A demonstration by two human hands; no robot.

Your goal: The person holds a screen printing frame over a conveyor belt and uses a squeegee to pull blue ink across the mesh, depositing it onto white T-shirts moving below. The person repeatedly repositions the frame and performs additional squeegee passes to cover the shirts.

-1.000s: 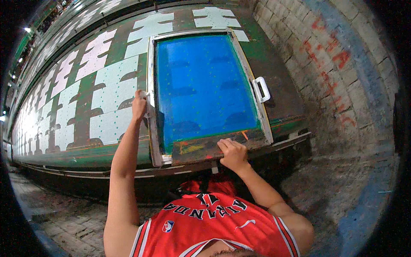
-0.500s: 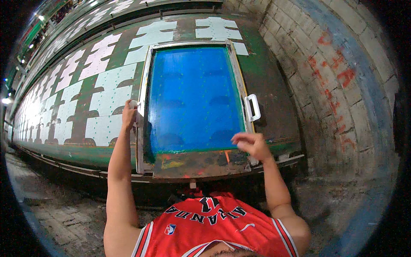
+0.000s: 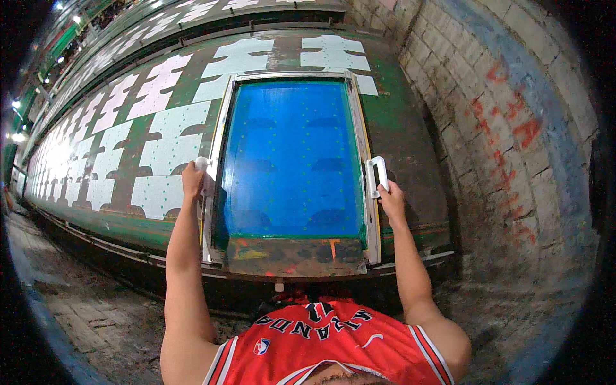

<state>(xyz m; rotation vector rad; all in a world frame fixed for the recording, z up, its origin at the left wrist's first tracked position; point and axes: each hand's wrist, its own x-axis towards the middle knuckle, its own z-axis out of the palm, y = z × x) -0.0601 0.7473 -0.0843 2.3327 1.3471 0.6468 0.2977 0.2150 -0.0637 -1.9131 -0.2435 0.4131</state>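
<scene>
A screen-printing frame [image 3: 289, 76] with blue mesh [image 3: 292, 160] lies flat on the long table before me. Dark curved shapes and rows of green dots show through the mesh. On the frame's left side, my left hand [image 3: 192, 180] is closed round a white handle [image 3: 203, 164], its fingers partly hidden. My right hand [image 3: 393, 200] grips the lower end of the right white handle [image 3: 378, 172], thumb against it. Cut fabric pieces [image 3: 168, 142], pale blue with green dots, lie beside the frame to the left.
Pinkish pieces [image 3: 163, 80] and more pale ones run in rows along the dark green table [image 3: 410, 138]. A grey block wall [image 3: 475, 83] with red painted marks borders it on the right. Lamps [image 3: 18, 137] shine at far left.
My right hand has moved from above the frame's lower right corner to the right handle and closed on it. My left hand has stayed on its handle. The view has shifted slightly.
</scene>
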